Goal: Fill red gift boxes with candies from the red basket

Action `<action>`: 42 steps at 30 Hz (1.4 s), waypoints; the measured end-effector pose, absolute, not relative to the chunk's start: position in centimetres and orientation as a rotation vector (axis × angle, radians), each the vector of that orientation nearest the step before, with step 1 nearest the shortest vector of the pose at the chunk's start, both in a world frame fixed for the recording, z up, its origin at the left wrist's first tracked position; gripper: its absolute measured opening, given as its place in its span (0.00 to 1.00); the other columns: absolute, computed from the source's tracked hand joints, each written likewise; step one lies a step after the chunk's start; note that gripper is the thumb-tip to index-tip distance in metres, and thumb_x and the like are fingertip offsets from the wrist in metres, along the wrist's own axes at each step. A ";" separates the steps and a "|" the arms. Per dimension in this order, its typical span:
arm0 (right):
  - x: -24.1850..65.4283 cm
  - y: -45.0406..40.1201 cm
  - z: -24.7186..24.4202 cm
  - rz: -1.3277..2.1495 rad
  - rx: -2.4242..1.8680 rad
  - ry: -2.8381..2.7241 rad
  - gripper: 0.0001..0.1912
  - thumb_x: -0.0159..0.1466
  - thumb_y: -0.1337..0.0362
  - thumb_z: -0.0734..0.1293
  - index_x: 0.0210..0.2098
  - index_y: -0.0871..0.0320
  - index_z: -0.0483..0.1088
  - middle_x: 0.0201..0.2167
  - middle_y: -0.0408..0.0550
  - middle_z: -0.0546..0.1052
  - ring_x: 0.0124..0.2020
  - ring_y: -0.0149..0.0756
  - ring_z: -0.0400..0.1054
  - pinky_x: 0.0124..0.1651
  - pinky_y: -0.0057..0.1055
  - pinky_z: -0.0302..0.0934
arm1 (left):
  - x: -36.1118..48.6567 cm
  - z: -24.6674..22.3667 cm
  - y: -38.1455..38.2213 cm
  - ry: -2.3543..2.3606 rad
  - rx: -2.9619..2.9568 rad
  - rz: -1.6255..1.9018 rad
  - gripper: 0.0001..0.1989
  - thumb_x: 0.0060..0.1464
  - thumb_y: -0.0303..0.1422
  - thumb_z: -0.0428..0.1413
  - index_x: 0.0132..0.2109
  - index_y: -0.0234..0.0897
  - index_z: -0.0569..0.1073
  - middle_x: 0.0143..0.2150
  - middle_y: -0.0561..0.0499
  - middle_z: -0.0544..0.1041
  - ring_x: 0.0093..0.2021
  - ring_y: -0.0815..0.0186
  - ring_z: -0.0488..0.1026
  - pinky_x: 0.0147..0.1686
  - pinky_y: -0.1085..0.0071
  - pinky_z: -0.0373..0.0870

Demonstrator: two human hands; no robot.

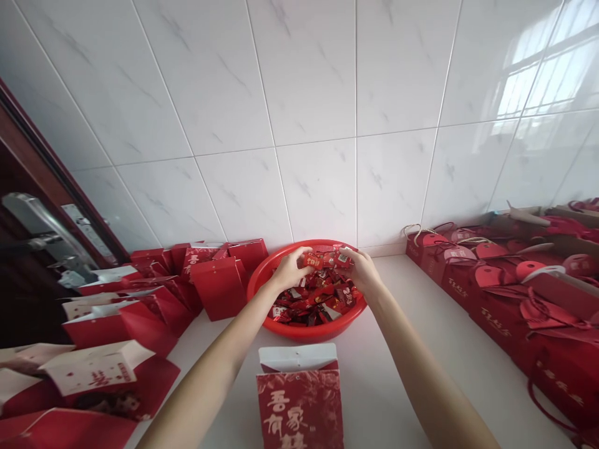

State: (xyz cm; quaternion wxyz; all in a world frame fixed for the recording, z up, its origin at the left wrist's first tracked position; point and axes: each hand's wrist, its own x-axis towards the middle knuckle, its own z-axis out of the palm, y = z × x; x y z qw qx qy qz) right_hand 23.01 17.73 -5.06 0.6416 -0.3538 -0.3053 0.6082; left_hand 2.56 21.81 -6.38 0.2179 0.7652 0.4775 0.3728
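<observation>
A round red plastic basket (262,312) stands against the tiled wall, filled with small wrapped packets (322,302). Over its back part, my left hand (292,269) grips a red wrapped packet (313,260) between thumb and fingers. My right hand (359,269) is closed on another red packet (337,258) with a black-and-white code, beside the first one. In front of the basket, between my forearms, stands a red paper bag (300,405) with pale lettering and its top open.
Many red paper bags (219,287) crowd the left side, several with open tops. Rows of filled red boxes (496,318) with handles line the right. A door with a metal handle (47,218) is at far left.
</observation>
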 end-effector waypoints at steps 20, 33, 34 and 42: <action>23.0 17.8 -5.2 1.375 -0.854 -0.683 0.07 0.51 0.69 0.72 0.27 0.58 0.70 0.24 0.43 0.76 0.27 0.35 0.73 0.26 0.29 0.71 | 1.2 -5.7 22.6 1.973 2.160 0.912 0.15 0.54 0.27 0.54 0.48 0.37 0.77 0.51 0.42 0.81 0.54 0.50 0.76 0.56 0.54 0.71; 22.9 17.7 -5.2 1.356 -0.856 -0.686 0.08 0.50 0.68 0.73 0.28 0.57 0.71 0.25 0.43 0.77 0.29 0.36 0.74 0.27 0.29 0.73 | 4.5 -7.6 22.0 1.537 2.560 0.236 0.35 0.51 0.23 0.58 0.66 0.39 0.64 0.74 0.40 0.56 0.69 0.50 0.62 0.65 0.58 0.62; 22.9 17.7 -5.2 1.357 -0.857 -0.686 0.08 0.50 0.68 0.73 0.28 0.57 0.71 0.24 0.43 0.77 0.29 0.36 0.74 0.27 0.29 0.73 | 4.6 -7.5 22.0 1.543 2.572 0.236 0.33 0.51 0.23 0.58 0.65 0.38 0.65 0.73 0.39 0.57 0.68 0.50 0.63 0.64 0.59 0.63; 22.9 17.4 -5.0 1.381 -0.853 -0.725 0.08 0.50 0.67 0.73 0.29 0.58 0.72 0.25 0.45 0.78 0.29 0.37 0.75 0.26 0.29 0.72 | 4.2 -5.8 21.4 1.700 2.573 0.277 0.16 0.59 0.30 0.55 0.54 0.38 0.75 0.53 0.40 0.75 0.56 0.49 0.74 0.56 0.59 0.69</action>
